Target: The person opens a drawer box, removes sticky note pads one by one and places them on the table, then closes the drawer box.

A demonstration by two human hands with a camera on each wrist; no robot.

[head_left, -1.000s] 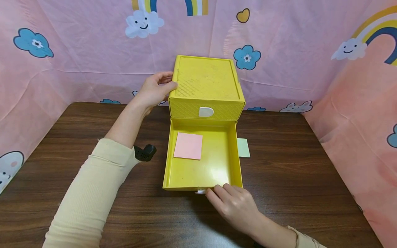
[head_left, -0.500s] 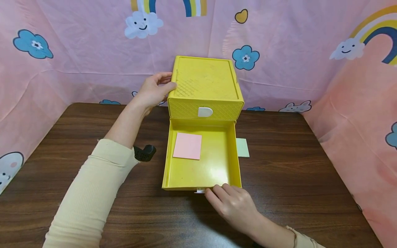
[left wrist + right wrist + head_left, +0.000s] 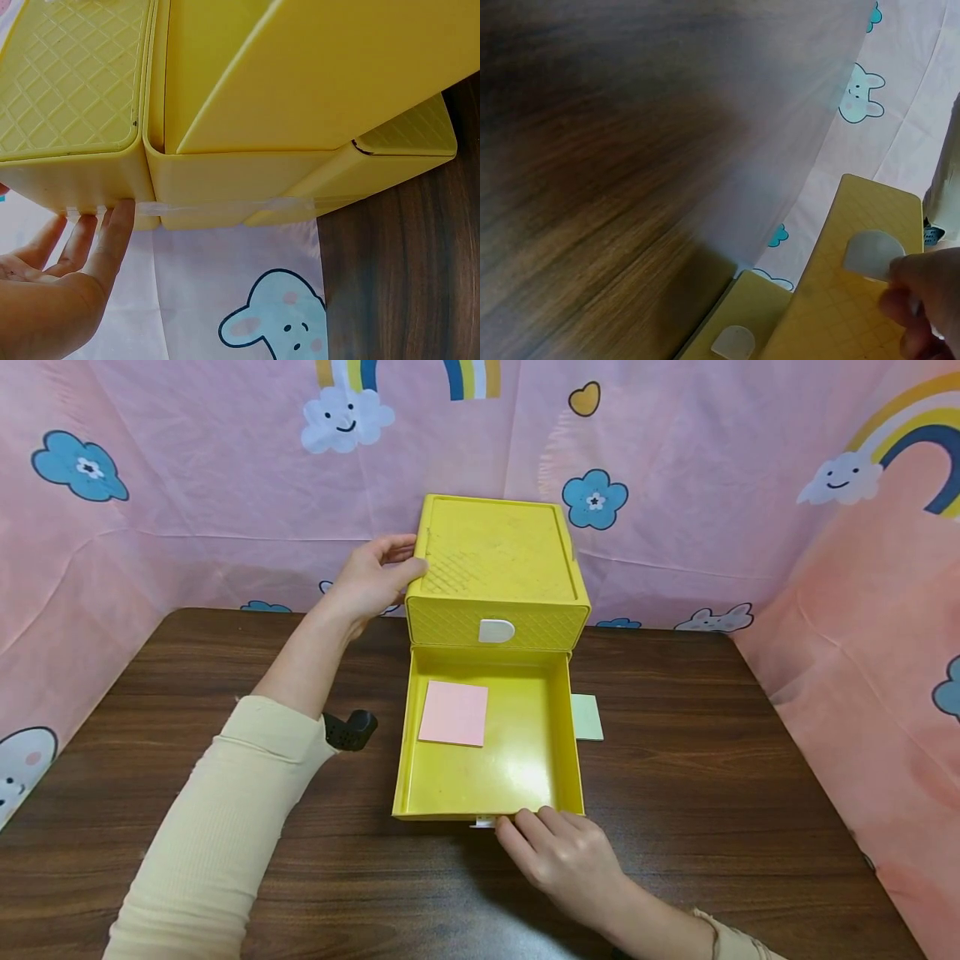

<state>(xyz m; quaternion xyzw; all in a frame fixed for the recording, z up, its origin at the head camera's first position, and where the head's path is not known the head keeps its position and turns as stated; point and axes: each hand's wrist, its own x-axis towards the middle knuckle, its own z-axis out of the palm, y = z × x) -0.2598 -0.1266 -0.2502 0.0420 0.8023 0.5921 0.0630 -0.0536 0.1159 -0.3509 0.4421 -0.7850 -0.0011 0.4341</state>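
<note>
A yellow drawer box (image 3: 495, 547) stands at the back of the table in the head view. Its pulled-out drawer (image 3: 517, 777) holds a pink sticky-note pad (image 3: 453, 713) at the left. My left hand (image 3: 371, 578) rests against the box's upper left side, thumb at the top edge; the left wrist view shows its extended fingers (image 3: 112, 244) touching the side wall. My right hand (image 3: 566, 860) grips the drawer's front edge with curled fingers, right of the white handle (image 3: 484, 822). In the right wrist view, a fingertip touches that handle (image 3: 874, 253).
A green sticky-note pad (image 3: 587, 717) lies to the right of the drawer, partly hidden by its wall. Another white handle (image 3: 733, 342) shows on a lower drawer. Dark wooden table (image 3: 675, 760) surrounds the box, and a patterned pink cloth (image 3: 675, 552) hangs behind.
</note>
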